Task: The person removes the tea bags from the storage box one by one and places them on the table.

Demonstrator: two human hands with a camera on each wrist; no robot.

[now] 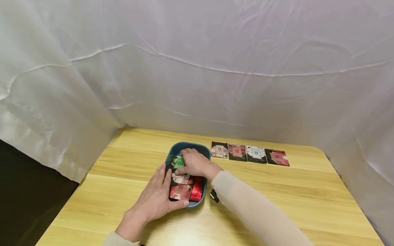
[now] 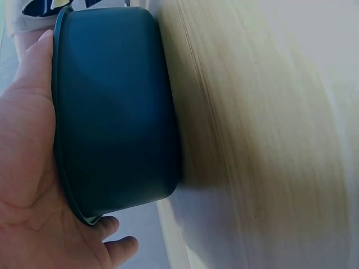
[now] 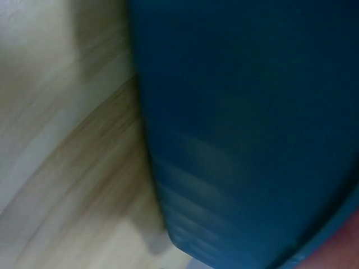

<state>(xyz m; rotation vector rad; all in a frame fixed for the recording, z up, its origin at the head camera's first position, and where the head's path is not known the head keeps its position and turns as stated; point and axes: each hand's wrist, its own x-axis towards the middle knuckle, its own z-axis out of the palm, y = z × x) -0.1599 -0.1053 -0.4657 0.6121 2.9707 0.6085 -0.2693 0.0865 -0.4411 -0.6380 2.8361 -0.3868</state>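
Note:
A dark blue plastic bin [image 1: 194, 206] stands on the table with several small printed square packets inside. Among these show a green-labelled packet [image 1: 179, 162], a pale pink one [image 1: 181, 179], a red-and-black one [image 1: 180, 192] and a shiny red one [image 1: 197, 189]. My left hand [image 1: 157, 194] lies along the bin's left and near rim, fingers extended; in the left wrist view its palm rests against the rim. Over the bin's far half, my right hand [image 1: 195, 163] reaches down among the packets. Its fingertips are partly hidden, so whether it pinches a packet is unclear.
To the right of the bin, a row of square packets [image 1: 256, 154] lies flat on the wooden table [image 1: 277, 194]. A small black object [image 1: 214, 195] shows beside the right forearm. Pale cloth [image 1: 215, 95] hangs behind the table and at its sides.

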